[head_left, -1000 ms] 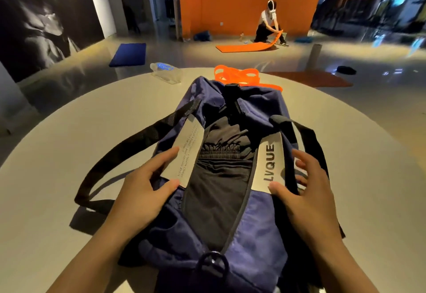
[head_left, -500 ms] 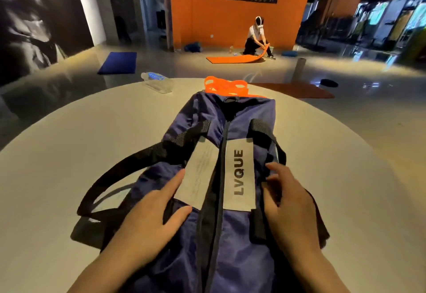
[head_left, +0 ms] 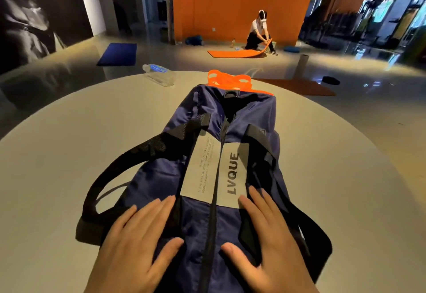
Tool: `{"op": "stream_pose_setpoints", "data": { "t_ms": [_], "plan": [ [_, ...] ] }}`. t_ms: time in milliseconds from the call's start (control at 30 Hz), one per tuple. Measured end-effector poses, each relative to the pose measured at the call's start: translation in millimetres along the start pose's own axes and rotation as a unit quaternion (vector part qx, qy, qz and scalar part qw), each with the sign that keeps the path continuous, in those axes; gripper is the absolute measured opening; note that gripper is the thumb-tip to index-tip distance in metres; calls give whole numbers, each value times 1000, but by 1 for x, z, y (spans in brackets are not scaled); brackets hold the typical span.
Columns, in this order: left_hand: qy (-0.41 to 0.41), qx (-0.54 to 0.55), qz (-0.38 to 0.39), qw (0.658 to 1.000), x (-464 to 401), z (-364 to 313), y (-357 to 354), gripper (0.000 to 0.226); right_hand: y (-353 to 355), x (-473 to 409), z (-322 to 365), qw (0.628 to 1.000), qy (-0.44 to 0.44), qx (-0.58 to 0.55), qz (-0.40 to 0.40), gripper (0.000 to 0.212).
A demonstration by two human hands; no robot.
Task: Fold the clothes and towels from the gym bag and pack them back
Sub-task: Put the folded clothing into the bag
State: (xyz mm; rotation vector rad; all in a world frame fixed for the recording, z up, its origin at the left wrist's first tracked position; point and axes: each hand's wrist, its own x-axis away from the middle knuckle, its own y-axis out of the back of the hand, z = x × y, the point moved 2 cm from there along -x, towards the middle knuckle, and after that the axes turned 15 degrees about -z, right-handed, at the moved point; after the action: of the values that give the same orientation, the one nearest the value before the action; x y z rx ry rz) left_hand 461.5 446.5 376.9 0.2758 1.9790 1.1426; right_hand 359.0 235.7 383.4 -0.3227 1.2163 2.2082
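Two open hands press flat on a navy-blue nylon gym bag (head_left: 230, 131) lying lengthwise across the middle of a round pale-grey table (head_left: 69, 154), its near end at the near edge. The left hand (head_left: 136, 242) lies left of the closed centre zip, the right hand (head_left: 265, 239) right of it, fingers straight, fingertips just short of two pale fabric labels (head_left: 221, 173), holding nothing. The bag looks soft, slack and light, its thin cloth likely to slide on the smooth tabletop; the black webbing carry straps (head_left: 129, 166), one looped out toward the left edge, seem the firmest hold. An orange perforated strap (head_left: 228, 80) and a clear plastic water bottle (head_left: 159, 73) lie at the far edge.
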Motion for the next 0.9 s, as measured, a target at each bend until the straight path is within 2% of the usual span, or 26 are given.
{"op": "stream_pose_setpoints", "data": {
  "t_ms": [100,300,400,500,667,900],
  "plan": [
    [-3,-9,4,1000,6,20,4,64,-11,-25,5,997,47,5,57,89],
    [57,-11,-6,998,-5,53,24,67,-72,-77,29,992,112,-29,50,82],
    [-5,-27,14,1000,-25,53,25,61,-115,-112,49,990,127,-46,46,78],
    [17,-48,42,998,-40,84,7,60,-151,-146,59,992,120,-37,14,70],
    [3,-137,55,989,-62,144,-19,65,-176,-154,58,980,167,12,-109,55],
    [35,-125,-7,992,-107,195,-42,62,-178,-144,32,978,141,92,-125,53]
  ]
}}
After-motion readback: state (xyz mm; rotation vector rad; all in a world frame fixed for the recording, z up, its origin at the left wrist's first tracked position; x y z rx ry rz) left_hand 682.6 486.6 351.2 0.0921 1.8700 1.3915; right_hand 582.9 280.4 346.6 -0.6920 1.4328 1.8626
